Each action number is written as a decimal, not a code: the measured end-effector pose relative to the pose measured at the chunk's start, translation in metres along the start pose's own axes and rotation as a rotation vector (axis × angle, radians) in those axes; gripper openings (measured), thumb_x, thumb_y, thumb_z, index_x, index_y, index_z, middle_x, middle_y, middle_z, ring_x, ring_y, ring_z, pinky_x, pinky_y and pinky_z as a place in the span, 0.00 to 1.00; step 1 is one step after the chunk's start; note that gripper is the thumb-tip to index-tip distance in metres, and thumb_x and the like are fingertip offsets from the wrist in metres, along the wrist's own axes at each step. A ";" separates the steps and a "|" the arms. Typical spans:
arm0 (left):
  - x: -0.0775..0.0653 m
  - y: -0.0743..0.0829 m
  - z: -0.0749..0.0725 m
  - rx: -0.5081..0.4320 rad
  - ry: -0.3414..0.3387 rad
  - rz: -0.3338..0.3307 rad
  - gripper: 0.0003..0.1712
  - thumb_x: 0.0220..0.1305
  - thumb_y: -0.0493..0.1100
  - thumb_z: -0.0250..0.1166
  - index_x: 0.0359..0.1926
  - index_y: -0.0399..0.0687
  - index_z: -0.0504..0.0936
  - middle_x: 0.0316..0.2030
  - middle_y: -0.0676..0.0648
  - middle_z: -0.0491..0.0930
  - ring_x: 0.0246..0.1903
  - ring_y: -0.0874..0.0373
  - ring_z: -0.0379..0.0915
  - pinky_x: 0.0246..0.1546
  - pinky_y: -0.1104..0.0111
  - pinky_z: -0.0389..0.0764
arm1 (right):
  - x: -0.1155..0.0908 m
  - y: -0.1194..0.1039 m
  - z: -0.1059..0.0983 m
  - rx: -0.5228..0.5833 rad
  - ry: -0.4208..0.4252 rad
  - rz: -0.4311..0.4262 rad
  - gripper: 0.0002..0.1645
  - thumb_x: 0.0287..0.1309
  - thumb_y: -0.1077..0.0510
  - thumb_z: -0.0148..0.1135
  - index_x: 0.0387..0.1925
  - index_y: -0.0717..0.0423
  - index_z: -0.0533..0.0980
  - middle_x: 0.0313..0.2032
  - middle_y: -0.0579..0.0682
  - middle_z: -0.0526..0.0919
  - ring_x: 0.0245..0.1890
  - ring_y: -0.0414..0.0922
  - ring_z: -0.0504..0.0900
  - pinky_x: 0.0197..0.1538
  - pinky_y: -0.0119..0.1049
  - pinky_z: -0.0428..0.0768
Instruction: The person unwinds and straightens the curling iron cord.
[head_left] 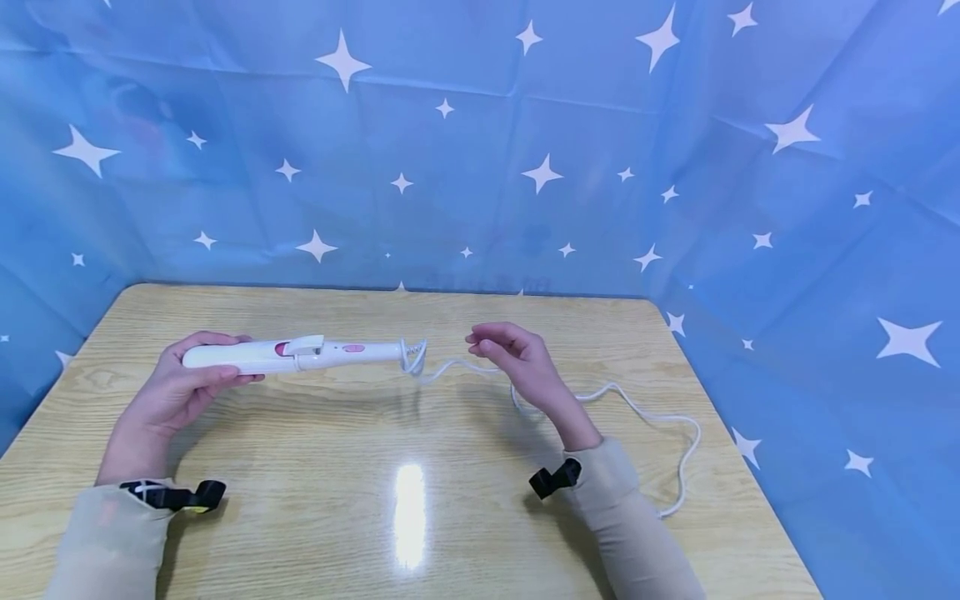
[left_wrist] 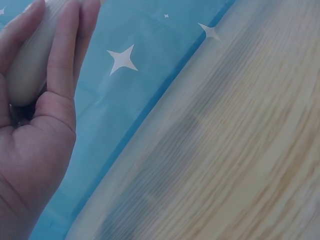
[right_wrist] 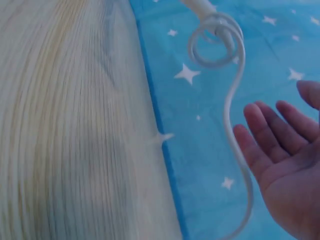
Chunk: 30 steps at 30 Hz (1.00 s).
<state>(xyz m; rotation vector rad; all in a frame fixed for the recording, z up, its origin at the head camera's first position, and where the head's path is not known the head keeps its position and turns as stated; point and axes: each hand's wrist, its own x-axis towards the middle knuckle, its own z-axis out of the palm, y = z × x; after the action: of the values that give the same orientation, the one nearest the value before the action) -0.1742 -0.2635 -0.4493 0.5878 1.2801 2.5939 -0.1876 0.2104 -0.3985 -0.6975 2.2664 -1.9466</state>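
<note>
A white hair curling iron (head_left: 262,357) with pink buttons is held level above the table by my left hand (head_left: 176,383), whose thumb and fingers wrap its barrel end. In the left wrist view the iron's rounded white end (left_wrist: 30,75) sits between the thumb and fingers. White cord (head_left: 450,365) loops around the handle's right end and runs on past my right hand. That right hand (head_left: 525,367) hovers just right of the loops, fingers loosely bent with nothing between them. The right wrist view shows the coiled cord (right_wrist: 217,42) beyond the fingertips.
The rest of the cord (head_left: 693,433) trails over the right side of the wooden table (head_left: 315,517) in a wide curve. A blue cloth with white stars (head_left: 465,208) hangs behind the table and along its sides. Both wrists wear black camera straps.
</note>
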 end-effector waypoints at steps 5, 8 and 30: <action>0.002 -0.001 0.000 0.014 -0.013 -0.021 0.27 0.65 0.12 0.47 0.53 0.30 0.84 0.57 0.39 0.80 0.53 0.47 0.82 0.50 0.56 0.86 | 0.008 -0.002 0.019 -0.021 -0.054 -0.003 0.23 0.75 0.62 0.57 0.66 0.68 0.71 0.60 0.68 0.78 0.60 0.55 0.79 0.64 0.41 0.81; 0.004 -0.002 0.001 0.020 -0.026 -0.028 0.27 0.66 0.12 0.47 0.54 0.31 0.84 0.57 0.39 0.80 0.53 0.46 0.82 0.50 0.55 0.86 | 0.011 0.001 0.029 -0.045 -0.098 0.013 0.26 0.75 0.63 0.55 0.70 0.66 0.67 0.62 0.67 0.76 0.63 0.59 0.76 0.66 0.43 0.79; -0.001 0.000 -0.003 -0.011 -0.017 0.004 0.27 0.65 0.12 0.47 0.54 0.30 0.83 0.56 0.38 0.81 0.53 0.46 0.82 0.50 0.56 0.86 | 0.011 0.005 0.029 -0.176 -0.207 0.134 0.22 0.82 0.55 0.46 0.59 0.66 0.77 0.41 0.55 0.87 0.45 0.65 0.78 0.46 0.61 0.78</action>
<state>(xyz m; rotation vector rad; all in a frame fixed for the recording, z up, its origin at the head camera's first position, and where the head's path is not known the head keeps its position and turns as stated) -0.1742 -0.2663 -0.4513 0.6101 1.2605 2.5915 -0.1887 0.1804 -0.4059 -0.7070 2.3082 -1.5542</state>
